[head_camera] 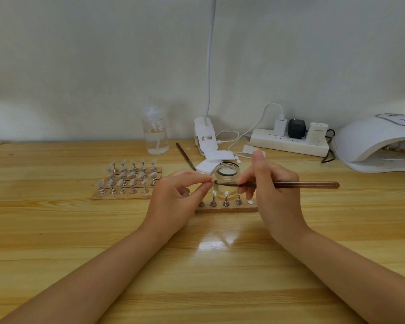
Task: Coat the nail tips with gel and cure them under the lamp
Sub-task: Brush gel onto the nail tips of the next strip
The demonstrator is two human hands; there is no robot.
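Clear pump bottle (155, 134), white power strip (288, 142) with plugs, clip lamp base (204, 134) along wall.

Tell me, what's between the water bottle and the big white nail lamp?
In the head view, between bottle and nail lamp: a clip lamp base and a power strip with plugs.

2 hands (173, 197), 1 brush (290, 184), 1 jar (225, 174), 1 bottle (155, 134), 4 strips (126, 195)
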